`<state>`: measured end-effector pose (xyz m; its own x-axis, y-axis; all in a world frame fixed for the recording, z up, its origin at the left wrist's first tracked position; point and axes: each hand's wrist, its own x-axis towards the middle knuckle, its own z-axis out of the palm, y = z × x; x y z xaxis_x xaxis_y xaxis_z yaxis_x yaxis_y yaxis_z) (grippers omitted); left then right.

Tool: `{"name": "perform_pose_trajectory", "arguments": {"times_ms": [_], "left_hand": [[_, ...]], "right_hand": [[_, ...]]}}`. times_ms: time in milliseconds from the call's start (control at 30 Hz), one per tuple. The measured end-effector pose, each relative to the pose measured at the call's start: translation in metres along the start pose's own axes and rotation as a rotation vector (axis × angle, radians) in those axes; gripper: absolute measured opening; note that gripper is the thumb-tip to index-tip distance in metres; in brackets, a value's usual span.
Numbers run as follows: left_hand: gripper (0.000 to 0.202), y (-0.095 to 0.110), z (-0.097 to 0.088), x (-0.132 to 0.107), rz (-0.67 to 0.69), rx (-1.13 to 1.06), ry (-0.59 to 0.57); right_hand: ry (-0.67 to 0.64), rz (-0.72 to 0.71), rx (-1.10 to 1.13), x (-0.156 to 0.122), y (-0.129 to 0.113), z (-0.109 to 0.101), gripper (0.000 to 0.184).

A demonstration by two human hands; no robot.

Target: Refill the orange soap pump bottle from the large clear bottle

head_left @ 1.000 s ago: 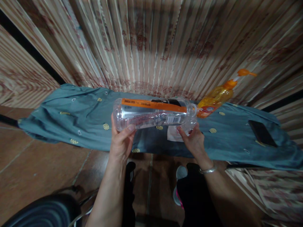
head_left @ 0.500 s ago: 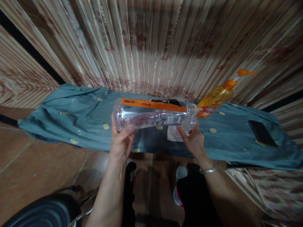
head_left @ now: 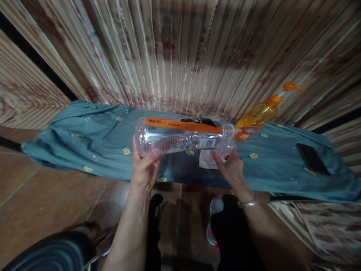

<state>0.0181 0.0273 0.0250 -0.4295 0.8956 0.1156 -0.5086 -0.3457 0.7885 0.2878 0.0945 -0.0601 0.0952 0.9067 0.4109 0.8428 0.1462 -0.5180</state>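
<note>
A large clear plastic bottle (head_left: 183,135) with an orange and grey label lies nearly level in the air, its neck pointing right. My left hand (head_left: 145,163) is closed round its base end, thumb on the near side. Under the neck, my right hand (head_left: 231,165) grips a small clear plastic container (head_left: 227,146); its exact kind is hard to make out. The bottle's mouth is right above this container, and I cannot tell whether they touch. Below and left of my right fingers is a white, squarish thing (head_left: 207,161), partly hidden.
A yellow pump bottle (head_left: 256,118) with an orange pump stands behind the large bottle's neck. A black phone (head_left: 312,159) lies on the right of the teal cloth (head_left: 93,139). A pleated curtain (head_left: 180,56) hangs behind. A round black object (head_left: 53,252) is at lower left.
</note>
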Motion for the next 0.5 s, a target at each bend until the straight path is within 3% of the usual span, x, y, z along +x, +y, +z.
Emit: {"name": "perform_pose_trajectory", "arguments": {"times_ms": [233,500], "left_hand": [[0.068,0.0003,-0.0017,0.0,0.006,0.049,-0.04],[0.066,-0.0007,-0.0018,0.0002,0.006,0.017,-0.009]], "right_hand": [[0.005,0.004,0.02,-0.0005,-0.0017,-0.0015,0.081],[-0.011,0.006,-0.025,-0.0008,-0.0002,-0.0004,0.079]]}}
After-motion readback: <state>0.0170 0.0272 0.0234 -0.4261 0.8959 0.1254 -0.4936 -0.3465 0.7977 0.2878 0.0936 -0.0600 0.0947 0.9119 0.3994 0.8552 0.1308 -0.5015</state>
